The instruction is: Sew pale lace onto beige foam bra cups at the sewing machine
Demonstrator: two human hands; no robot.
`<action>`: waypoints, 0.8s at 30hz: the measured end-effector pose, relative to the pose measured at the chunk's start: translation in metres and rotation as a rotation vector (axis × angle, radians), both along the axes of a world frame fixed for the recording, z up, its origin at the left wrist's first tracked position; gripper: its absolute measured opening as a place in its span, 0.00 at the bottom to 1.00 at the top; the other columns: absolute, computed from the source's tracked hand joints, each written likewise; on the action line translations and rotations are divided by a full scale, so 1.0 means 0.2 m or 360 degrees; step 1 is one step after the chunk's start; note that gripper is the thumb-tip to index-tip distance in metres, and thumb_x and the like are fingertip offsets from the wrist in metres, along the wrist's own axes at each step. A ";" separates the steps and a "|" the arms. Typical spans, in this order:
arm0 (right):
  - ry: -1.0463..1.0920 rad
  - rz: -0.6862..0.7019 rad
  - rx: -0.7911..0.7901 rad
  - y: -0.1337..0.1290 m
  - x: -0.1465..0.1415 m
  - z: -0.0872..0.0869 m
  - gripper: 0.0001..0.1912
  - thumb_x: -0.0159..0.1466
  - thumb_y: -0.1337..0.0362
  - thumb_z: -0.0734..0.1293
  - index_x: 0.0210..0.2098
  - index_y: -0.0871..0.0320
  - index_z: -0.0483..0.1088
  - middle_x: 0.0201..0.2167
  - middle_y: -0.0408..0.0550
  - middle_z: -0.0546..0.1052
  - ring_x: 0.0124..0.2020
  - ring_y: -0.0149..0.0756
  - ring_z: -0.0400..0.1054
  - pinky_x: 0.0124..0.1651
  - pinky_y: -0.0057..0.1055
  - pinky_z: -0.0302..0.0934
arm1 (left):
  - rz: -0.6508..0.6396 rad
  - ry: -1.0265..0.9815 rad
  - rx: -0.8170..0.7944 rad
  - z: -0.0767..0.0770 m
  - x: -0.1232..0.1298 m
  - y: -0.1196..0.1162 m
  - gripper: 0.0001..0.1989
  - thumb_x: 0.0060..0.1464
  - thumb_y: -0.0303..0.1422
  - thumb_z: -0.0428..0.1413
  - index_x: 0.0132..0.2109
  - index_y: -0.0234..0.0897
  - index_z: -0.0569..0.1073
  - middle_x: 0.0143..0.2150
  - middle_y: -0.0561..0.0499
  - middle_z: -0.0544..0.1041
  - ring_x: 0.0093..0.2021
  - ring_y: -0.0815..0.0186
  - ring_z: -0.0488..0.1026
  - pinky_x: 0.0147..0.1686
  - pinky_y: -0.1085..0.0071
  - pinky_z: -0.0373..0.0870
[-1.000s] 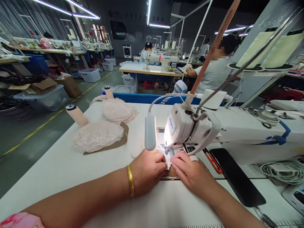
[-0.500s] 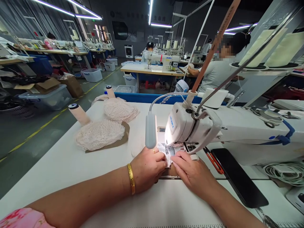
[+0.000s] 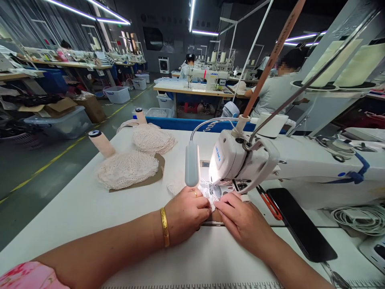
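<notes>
A small piece of white lace (image 3: pixel 207 193) lies under the needle area of a white sewing machine (image 3: pixel 227 156), lit by a lamp (image 3: pixel 192 164). My left hand (image 3: pixel 189 210) has its fingers curled on the near left part of the lace, thumb mostly hidden. From the right, my right hand (image 3: pixel 240 216) pinches the lace's near edge, its fingers close together beside the presser foot. The two hands are a short gap apart. More of the lace spreads on the table left of the lamp.
Two piles of cream lace pieces (image 3: pixel 129 170) and two thread cones (image 3: pixel 101 143) stand at the left of the white table (image 3: pixel 120 241). A black phone (image 3: pixel 302 224), orange-handled snips (image 3: pixel 272 205) and a coiled white cable (image 3: pixel 359 220) lie at the right. Co-workers sit beyond.
More lace shows bunched left of the lamp and between my hands. Both hands stay almost in place at the machine. The co-worker at the right has leaned forward.
</notes>
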State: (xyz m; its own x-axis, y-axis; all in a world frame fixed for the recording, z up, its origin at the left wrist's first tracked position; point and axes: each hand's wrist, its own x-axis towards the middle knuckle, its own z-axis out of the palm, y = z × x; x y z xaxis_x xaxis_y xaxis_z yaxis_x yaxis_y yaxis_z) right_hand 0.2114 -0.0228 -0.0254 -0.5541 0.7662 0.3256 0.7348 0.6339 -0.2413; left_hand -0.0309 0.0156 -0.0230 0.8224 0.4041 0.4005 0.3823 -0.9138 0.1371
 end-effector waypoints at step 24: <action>-0.0167 -0.0325 0.0112 0.04 0.00 -0.10 0.22 0.78 0.61 0.57 0.64 0.58 0.73 0.47 0.57 0.83 0.40 0.48 0.78 0.37 0.41 0.74 | 0.0260 0.0056 0.0127 -0.02 0.06 0.14 0.14 0.68 0.27 0.50 0.39 0.36 0.80 0.37 0.46 0.80 0.39 0.60 0.75 0.51 0.59 0.70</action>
State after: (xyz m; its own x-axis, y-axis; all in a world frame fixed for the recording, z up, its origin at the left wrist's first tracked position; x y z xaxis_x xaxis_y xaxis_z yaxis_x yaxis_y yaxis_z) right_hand 0.2109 -0.0154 -0.0457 -0.4234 0.8434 0.3309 0.8683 0.4820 -0.1175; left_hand -0.0188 0.0438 -0.0269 0.7622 0.5019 0.4088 0.5301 -0.8464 0.0508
